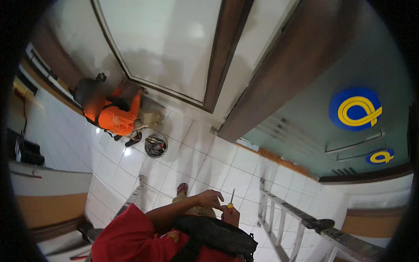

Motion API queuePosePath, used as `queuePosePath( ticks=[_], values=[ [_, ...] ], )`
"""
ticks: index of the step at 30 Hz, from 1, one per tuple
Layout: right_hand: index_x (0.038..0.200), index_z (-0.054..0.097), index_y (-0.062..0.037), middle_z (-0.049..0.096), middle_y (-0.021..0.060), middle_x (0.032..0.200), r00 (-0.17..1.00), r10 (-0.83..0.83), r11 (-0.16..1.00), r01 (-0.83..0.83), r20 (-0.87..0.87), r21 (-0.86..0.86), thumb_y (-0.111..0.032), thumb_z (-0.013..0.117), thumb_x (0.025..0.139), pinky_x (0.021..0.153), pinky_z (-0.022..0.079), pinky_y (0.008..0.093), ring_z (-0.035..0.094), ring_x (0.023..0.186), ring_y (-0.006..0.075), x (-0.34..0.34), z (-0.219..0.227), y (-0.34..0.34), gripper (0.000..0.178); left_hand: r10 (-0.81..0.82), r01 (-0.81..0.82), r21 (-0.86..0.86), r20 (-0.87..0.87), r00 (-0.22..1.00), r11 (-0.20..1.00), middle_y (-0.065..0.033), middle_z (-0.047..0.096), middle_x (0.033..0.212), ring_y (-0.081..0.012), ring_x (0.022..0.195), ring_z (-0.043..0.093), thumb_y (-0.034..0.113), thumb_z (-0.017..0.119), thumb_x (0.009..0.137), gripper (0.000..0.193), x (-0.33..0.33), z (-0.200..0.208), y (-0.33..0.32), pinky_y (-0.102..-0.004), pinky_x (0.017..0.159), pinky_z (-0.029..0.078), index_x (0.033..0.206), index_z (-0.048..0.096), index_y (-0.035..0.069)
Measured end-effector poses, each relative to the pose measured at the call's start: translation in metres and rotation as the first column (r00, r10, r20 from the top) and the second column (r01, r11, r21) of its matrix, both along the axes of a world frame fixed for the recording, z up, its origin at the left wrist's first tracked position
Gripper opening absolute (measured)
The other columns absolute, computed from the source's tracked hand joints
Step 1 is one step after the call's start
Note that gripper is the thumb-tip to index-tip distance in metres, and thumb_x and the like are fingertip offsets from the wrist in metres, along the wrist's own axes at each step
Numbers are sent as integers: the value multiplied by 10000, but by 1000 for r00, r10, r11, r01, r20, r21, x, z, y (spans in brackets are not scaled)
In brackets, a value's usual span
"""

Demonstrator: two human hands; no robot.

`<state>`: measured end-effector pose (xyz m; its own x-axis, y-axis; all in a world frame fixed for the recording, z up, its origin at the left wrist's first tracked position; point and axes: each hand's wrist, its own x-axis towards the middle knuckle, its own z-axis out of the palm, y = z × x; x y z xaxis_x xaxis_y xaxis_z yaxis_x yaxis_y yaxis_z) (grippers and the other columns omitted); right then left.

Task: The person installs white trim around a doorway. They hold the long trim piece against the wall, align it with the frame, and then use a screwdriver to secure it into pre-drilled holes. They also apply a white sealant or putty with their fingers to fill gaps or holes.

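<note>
My right hand (231, 215) is closed around the yellow-and-red handle of a screwdriver (230, 202), its thin metal shaft pointing upward. Just left of it, my left hand (211, 198) is held out with bent fingers, empty as far as I can see, fingertips close to the screwdriver handle. My left arm in a red sleeve crosses in front of my body, and a black bag or strap (214, 233) lies across my front. Beneath my hands is the white tiled floor (192, 148), with one of my shoes (182, 188) showing.
Aluminium ladder parts stand on my right (283, 209) and left (131, 198). Ahead on the left, a person in an orange shirt (117, 120) crouches by a wall panel, next to a bucket of tools (156, 145). A frosted glass door (305, 131) with blue-and-yellow emblems stands at right.
</note>
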<state>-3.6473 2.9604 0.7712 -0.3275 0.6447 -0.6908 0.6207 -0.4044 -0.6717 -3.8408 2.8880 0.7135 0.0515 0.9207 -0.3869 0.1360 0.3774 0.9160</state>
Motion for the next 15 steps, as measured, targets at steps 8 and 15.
queuePosePath(
  ticks=[8,15],
  values=[
    [848,647,-56,624,128,778,888,305,375,-445,345,813,-326,670,919,760,485,537,641,757,361,134,-10,135,280,857,-877,-122,-187,480,465,-108,744,900,-190,772,692,172,706,921,183,19,-65,-110,-332,697,563,1016,710,16],
    [838,674,-83,654,63,995,584,19,182,-800,812,571,-328,669,924,1092,356,585,661,906,271,326,-74,203,259,622,-962,208,-734,-272,-175,-189,667,864,-312,778,671,186,646,970,167,113,0,-264,-440,717,523,961,640,19]
  ],
)
